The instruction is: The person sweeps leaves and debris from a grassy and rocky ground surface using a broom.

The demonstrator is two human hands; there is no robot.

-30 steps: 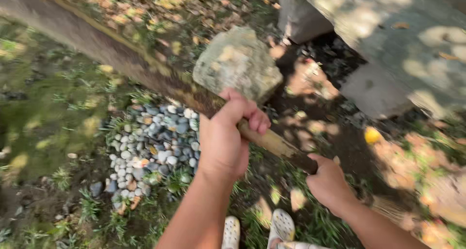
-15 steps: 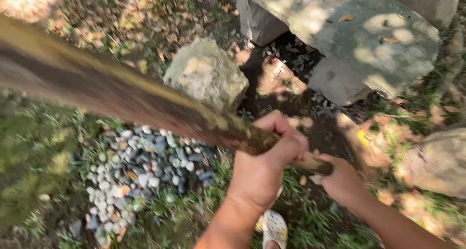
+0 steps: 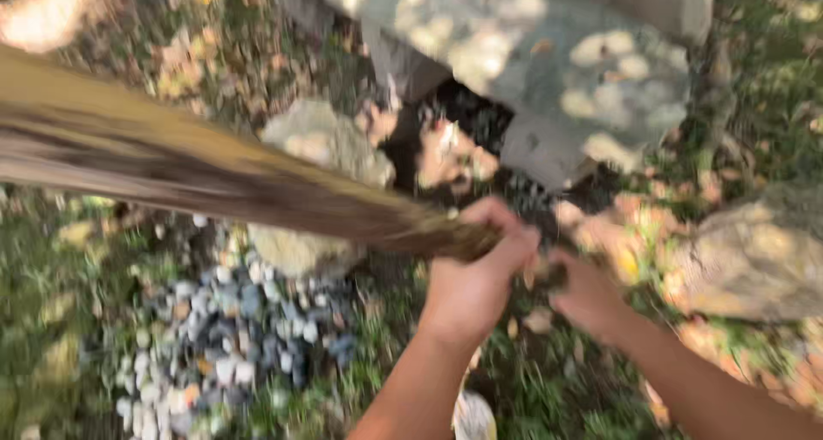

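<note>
Both hands were closed around a broom point(image 3: 214, 178): the left hand point(image 3: 476, 277) gripped its neck, the right hand point(image 3: 587, 294) its end; the bristles looked brown and blurred.

Rocks point(image 3: 321, 144) and stone slab point(image 3: 549, 63) block the far side; pebble patch point(image 3: 223, 337) lies left; grass point(image 3: 549, 388) near the hands stays open.
</note>
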